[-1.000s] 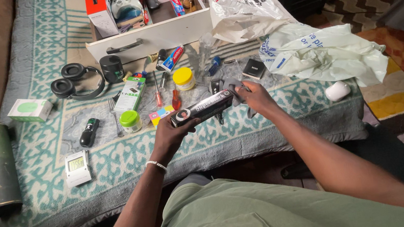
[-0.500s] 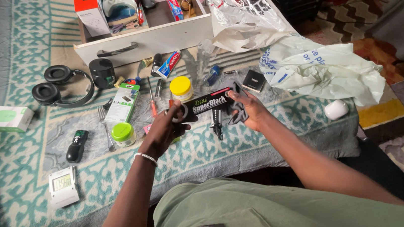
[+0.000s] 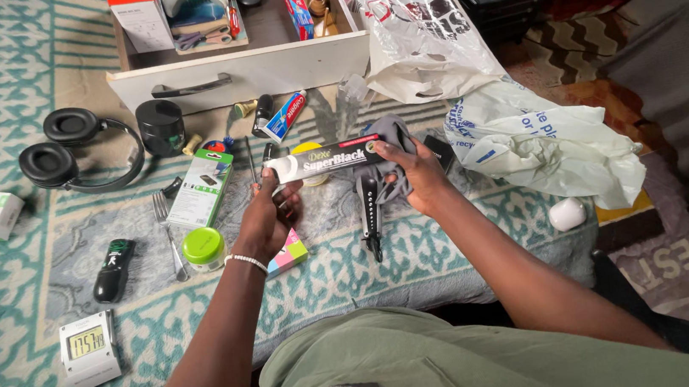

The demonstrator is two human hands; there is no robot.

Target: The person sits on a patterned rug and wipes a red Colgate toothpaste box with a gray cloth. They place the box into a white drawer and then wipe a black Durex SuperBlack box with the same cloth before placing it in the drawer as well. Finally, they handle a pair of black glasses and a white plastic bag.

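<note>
Long black box (image 3: 332, 159) raised since a moment ago, lifted clear of the bedspread (image 3: 29, 278) and turned level, printed side up toward the camera. Held at both ends: left hand (image 3: 266, 219) closed around the pale left end, right hand (image 3: 411, 174) pinching the right end while also clutching a crumpled grey cloth (image 3: 389, 133). Looks like a closer look at the box, or a wipe with the cloth, under way rather than done. Thin glossy cardboard, slim and square-edged; cloth soft and limp. Just beneath, lying flat and untouched, a dark clipper-like tool (image 3: 370, 208), a yellow-lidded jar (image 3: 308, 150) and a bright multicoloured card (image 3: 291, 250). Further left, a green-lidded tub (image 3: 202, 247), a metal fork (image 3: 167, 229) and padded black headphones (image 3: 71, 150). Behind, a white wooden drawer (image 3: 237, 68) full of odds and ends; to the right, crinkly plastic bags (image 3: 543, 134)
</note>
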